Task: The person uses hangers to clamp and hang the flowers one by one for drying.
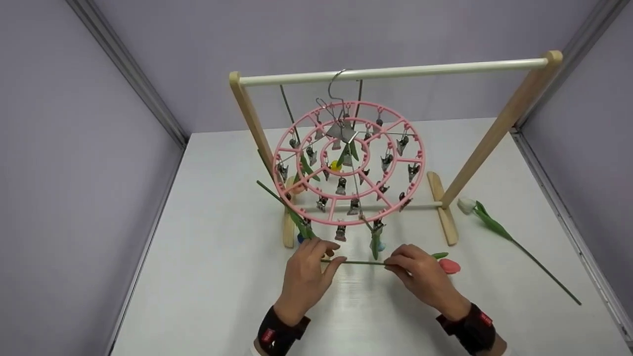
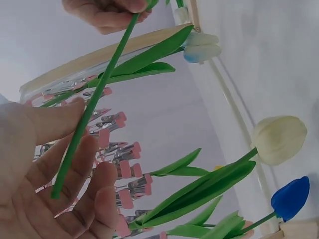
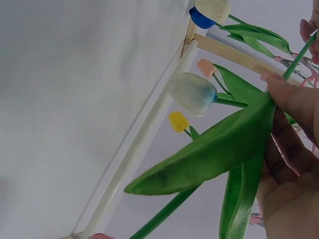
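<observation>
A pink-red artificial tulip (image 1: 449,266) lies sideways between both hands, in front of the hanging rack. My left hand (image 1: 307,271) pinches the free end of its green stem (image 2: 94,102) between thumb and fingers. Closer to the bloom, my right hand (image 1: 420,274) holds the same stem where the leaves (image 3: 209,149) branch off. Just above the stem hangs a white-and-blue tulip (image 3: 192,93), head down. Near the left hand a cream tulip (image 2: 281,139) and a blue tulip (image 2: 290,198) also hang down.
A pink round clip hanger (image 1: 332,210) with several metal clips hangs from the white rail (image 1: 420,70) of a wooden stand (image 1: 504,123). A yellow tulip (image 3: 178,121) and a peach tulip (image 3: 207,67) hang farther back. At right, a white tulip (image 1: 467,205) lies on the white table (image 1: 212,222).
</observation>
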The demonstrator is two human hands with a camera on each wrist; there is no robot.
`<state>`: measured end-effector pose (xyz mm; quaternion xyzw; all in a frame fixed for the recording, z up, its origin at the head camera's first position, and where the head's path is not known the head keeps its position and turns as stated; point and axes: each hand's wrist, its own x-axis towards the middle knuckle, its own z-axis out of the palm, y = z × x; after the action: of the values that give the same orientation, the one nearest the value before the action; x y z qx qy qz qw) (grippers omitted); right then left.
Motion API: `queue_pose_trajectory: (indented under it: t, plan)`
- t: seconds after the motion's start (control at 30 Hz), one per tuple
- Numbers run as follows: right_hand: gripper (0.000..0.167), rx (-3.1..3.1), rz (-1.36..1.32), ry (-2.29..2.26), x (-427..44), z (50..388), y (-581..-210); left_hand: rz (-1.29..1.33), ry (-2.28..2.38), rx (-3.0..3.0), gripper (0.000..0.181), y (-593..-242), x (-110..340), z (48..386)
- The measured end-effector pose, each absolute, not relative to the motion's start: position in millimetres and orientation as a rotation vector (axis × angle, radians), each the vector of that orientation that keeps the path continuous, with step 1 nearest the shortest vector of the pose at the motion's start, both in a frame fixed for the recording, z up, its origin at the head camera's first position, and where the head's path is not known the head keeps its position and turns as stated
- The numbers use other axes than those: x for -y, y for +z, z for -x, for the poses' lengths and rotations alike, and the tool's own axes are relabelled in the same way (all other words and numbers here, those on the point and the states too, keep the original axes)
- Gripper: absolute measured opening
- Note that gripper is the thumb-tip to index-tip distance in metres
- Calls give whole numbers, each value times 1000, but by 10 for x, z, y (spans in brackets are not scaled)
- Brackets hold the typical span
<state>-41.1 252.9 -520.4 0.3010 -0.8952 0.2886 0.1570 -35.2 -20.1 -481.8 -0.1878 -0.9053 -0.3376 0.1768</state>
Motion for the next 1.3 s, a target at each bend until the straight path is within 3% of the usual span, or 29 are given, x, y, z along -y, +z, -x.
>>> queue_pose_trajectory:
  t: [0.27, 0.43, 1.3]
  plan:
    - [32, 2426, -818, 1016, -2506, 383, -5280, 397, -1725, 2348, 35, -4810, 161, 324]
    - [29, 2391, -781, 1162, -2424, 376, -5304, 372, -2006, 2186, 34, -4876, 31, 312]
    - [30, 2266, -818, 1560, -2192, 408, -5283, 494, -2121, 1813, 17, -5128, -279, 360]
